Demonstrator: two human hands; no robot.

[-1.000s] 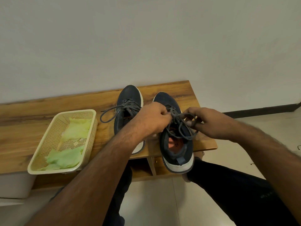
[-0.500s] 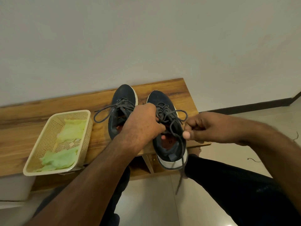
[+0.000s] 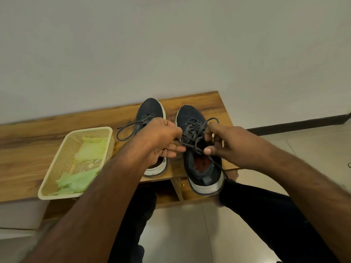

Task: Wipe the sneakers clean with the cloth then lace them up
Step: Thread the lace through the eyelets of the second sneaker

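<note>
Tying stage: the left hand (image 3: 159, 143) and right hand (image 3: 226, 143) each pinch a strand of the dark lace (image 3: 195, 137) over the right sneaker (image 3: 199, 154), fingers curled on it; the knot looks unfinished.
Wiping: judged done, since the green cloth (image 3: 79, 179) lies in the cream basket (image 3: 62, 164), well apart from both hands.
Left sneaker (image 3: 150, 111): laced through its eyelets, ends loose on the worktop (image 3: 28, 149); still to be tied.
Surface: wood-grain worktop against a plain pale wall (image 3: 171, 44); the right sneaker's heel overhangs its front edge.
Room: pale tiled floor (image 3: 180, 234), dark skirting at right.
</note>
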